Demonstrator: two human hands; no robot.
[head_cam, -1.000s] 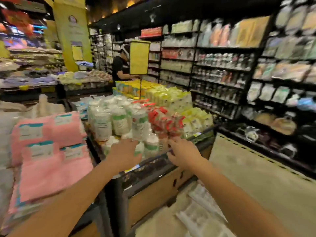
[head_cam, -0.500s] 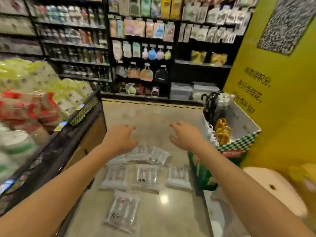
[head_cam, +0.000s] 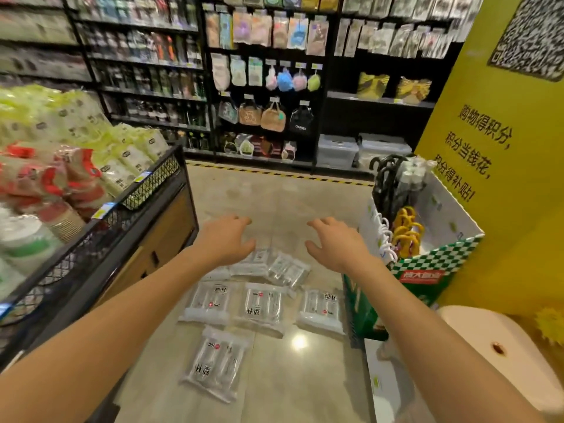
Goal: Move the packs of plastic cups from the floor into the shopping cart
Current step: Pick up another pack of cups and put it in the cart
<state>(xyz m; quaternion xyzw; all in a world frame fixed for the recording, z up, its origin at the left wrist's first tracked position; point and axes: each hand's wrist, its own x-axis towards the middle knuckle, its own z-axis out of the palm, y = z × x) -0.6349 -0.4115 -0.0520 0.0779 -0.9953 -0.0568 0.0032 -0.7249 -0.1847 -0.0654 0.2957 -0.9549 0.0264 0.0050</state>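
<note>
Both empty, fingers loose: L hand (head_cam: 227,239), R hand (head_cam: 337,244) | packs (head_cam: 262,306) unmoved

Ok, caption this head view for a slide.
Left hand and right hand, both empty, hover above packs of plastic cups on the floor.

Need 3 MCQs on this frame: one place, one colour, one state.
1. Where do the cup packs lie? A the floor; B a mesh bin; C a shelf.
2. Colour of the pillar at right? A red; B yellow; C blue.
3. The left hand and right hand: A both grip packs; B one grips a pack; C both hold nothing.
Key: 1A, the packs lie flat on the tiles. 2B, it is yellow with dark print. 3C, the fingers are spread, with nothing in them.
</note>
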